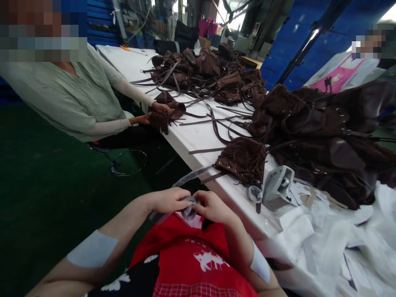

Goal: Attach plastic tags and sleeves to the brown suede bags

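Observation:
My left hand (172,200) and my right hand (210,206) meet in front of my red apron, fingertips pinched together. Between them is a crumpled strip of greyish, see-through plastic film (188,212); what lies inside its folds I cannot make out. A dark brown fringed bag (243,161) rests on the table edge just beyond my hands. From its left side a plastic-wrapped strap (194,176) hangs over the edge toward my hands; whether it joins the film is hidden. Another plastic-wrapped strap end (255,193) curls at the bag's near corner.
Brown bags are heaped on the white table (182,138), in a far pile (207,66) and a right pile (315,119). A grey box-like holder (277,189) stands beside white paper scraps (324,231). At left a seated co-worker (93,90) handles a brown bag (161,117); another person stands right.

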`<move>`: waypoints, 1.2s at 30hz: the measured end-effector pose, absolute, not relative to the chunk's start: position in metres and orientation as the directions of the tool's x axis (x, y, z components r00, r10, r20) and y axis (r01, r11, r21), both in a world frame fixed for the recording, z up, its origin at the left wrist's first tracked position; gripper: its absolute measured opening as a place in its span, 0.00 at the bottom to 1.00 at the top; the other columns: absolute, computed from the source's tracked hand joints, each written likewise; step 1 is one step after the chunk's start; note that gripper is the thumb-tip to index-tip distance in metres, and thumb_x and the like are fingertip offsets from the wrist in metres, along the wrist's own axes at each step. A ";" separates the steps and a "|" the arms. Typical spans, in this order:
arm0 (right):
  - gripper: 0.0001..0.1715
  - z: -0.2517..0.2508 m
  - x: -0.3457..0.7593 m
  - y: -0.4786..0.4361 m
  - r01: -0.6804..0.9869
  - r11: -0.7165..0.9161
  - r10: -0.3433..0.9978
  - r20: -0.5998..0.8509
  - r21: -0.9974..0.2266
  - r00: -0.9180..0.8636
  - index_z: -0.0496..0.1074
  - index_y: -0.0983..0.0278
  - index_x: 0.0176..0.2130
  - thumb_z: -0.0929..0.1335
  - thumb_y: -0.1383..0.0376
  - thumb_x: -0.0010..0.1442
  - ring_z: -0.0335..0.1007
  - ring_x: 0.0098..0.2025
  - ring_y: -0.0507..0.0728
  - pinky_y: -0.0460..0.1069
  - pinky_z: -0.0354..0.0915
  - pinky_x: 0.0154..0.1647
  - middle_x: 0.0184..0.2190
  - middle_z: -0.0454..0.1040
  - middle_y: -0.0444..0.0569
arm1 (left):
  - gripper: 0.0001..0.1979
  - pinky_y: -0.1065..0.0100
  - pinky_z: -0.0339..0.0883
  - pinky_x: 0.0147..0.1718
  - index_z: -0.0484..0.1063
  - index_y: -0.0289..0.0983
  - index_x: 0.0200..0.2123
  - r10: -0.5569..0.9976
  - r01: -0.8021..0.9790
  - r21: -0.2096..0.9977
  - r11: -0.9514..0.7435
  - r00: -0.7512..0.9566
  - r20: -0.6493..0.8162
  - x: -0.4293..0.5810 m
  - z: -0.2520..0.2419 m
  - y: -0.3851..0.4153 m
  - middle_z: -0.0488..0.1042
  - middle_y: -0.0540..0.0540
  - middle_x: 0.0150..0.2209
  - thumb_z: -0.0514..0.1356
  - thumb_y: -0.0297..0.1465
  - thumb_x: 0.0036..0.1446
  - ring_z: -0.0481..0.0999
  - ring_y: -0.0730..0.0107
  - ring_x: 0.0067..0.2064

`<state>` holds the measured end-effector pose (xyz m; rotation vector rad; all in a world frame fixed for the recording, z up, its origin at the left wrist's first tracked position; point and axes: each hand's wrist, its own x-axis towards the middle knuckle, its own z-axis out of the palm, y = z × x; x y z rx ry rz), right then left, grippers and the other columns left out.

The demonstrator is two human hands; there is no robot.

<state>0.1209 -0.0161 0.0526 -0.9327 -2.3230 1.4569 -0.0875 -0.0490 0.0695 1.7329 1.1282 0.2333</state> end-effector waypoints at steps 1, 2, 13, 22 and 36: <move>0.04 0.049 0.120 -0.015 0.387 0.276 0.653 -0.124 -0.880 -0.747 0.72 0.65 0.34 0.69 0.65 0.58 0.59 0.25 0.49 0.44 0.52 0.25 0.23 0.66 0.40 | 0.14 0.70 0.60 0.31 0.69 0.36 0.30 0.817 0.608 0.790 -0.077 0.493 -0.300 -0.084 0.070 -0.050 0.71 0.50 0.29 0.52 0.40 0.62 0.69 0.69 0.31; 0.06 0.045 0.119 -0.014 0.374 0.239 0.681 -0.120 -0.896 -0.723 0.71 0.65 0.33 0.68 0.64 0.58 0.59 0.25 0.49 0.44 0.52 0.25 0.23 0.67 0.41 | 0.15 0.69 0.61 0.31 0.69 0.37 0.30 0.864 0.633 0.768 -0.097 0.437 -0.252 -0.081 0.070 -0.050 0.72 0.49 0.29 0.52 0.40 0.62 0.70 0.68 0.32; 0.22 0.023 0.095 -0.012 -0.339 -0.522 0.820 -0.350 -0.783 -0.453 0.62 0.63 0.28 0.73 0.51 0.50 0.43 0.16 0.45 0.43 0.39 0.17 0.14 0.56 0.34 | 0.12 0.61 0.68 0.39 0.65 0.37 0.40 0.975 0.716 0.693 -0.082 -0.084 0.203 -0.033 0.048 -0.066 0.74 0.40 0.39 0.51 0.39 0.64 0.75 0.58 0.41; 0.16 0.024 0.118 -0.007 0.116 -0.116 0.839 -0.160 -0.986 -0.520 0.70 0.63 0.40 0.71 0.57 0.54 0.54 0.19 0.48 0.44 0.48 0.20 0.19 0.63 0.38 | 0.08 0.63 0.66 0.35 0.65 0.37 0.37 0.972 0.842 0.505 -0.188 0.235 -0.029 -0.054 0.072 -0.054 0.75 0.42 0.35 0.49 0.32 0.62 0.76 0.59 0.36; 0.13 0.042 0.135 -0.004 0.212 0.081 0.760 -0.077 -0.974 -0.646 0.69 0.64 0.36 0.68 0.55 0.61 0.57 0.25 0.49 0.44 0.52 0.25 0.24 0.66 0.41 | 0.11 0.66 0.65 0.36 0.70 0.38 0.38 0.973 0.718 0.679 -0.155 0.231 -0.022 -0.062 0.082 -0.053 0.75 0.46 0.35 0.53 0.38 0.62 0.74 0.64 0.37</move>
